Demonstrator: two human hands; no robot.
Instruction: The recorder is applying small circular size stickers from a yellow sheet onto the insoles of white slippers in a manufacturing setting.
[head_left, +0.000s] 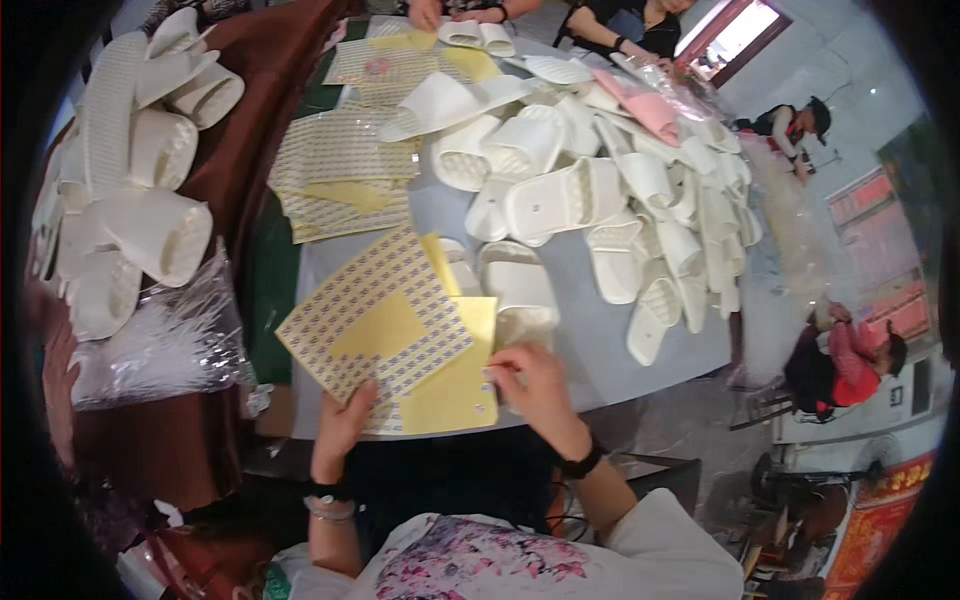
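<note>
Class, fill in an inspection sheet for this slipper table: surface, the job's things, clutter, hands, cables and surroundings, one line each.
Surface: grey table, largely covered, bare strip near the front edge.
Job's things: sticker sheet with yellow backing at the front edge; pair of white slippers just behind it.
Clutter: heap of white slippers, one pink pair, more sticker sheets, clear plastic bags at left.
Hands: left hand holds the sheet's lower edge; right hand pinches at the sheet's right edge, what it holds too small to tell.
Cables: nothing seen.
Surroundings: other people's hands at the far end; seated people at right.
</note>
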